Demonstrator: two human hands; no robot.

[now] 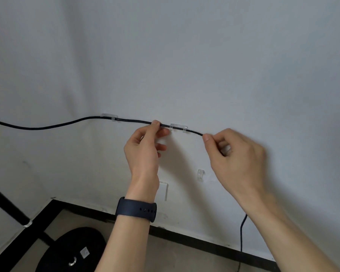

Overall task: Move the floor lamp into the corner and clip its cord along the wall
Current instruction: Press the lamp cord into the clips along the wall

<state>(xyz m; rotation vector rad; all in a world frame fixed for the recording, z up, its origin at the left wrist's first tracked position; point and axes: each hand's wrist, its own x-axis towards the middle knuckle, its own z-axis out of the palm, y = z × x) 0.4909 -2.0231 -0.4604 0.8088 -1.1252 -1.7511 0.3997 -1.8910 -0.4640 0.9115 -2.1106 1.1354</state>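
The black lamp cord (53, 125) runs along the white wall through two clear clips, one at the left (109, 116) and one at the middle (178, 127). My left hand (145, 146) pinches the cord just left of the middle clip. Just right of that clip my right hand (234, 152) pinches the cord. A third clear clip (200, 174) sits lower on the wall with no cord in it. The lamp's black round base (71, 250) stands on the floor in the corner, its pole (6, 205) rising at the left.
A white wall outlet (164, 190) sits below my left hand. The cord's lower part (242, 232) hangs down to the floor at the right. A black baseboard (194, 241) runs along the wall's foot. A small clear clip (84, 252) lies on the lamp base.
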